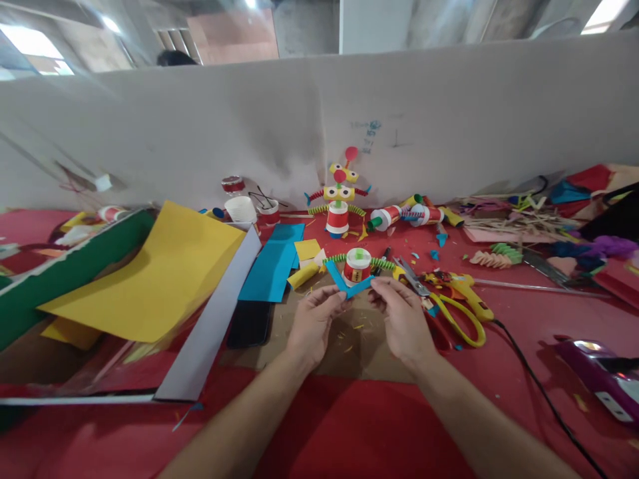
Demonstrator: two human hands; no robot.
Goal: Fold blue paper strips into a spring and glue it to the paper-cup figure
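Note:
Between my hands is a narrow blue paper strip (360,287), bent into a V. My left hand (314,318) pinches it near the bend, while my right hand (399,313) grips the end of its right arm. Just behind the strip stands a red and white paper cup (357,265) with green folded-paper arms stretching out to both sides. Under my hands lies a brown cardboard sheet (344,356) strewn with yellow scraps. Yellow-handled scissors (456,318) and a yellow glue gun (469,296) rest close to my right hand.
Blue paper (273,263) overlaps a black phone (249,324) on the left. Beyond it, a box (210,326) holds a yellow sheet (150,279). Finished cup figures (338,216) stand by the white partition (200,126). A black cord (529,369) trails toward a purple power strip (599,379).

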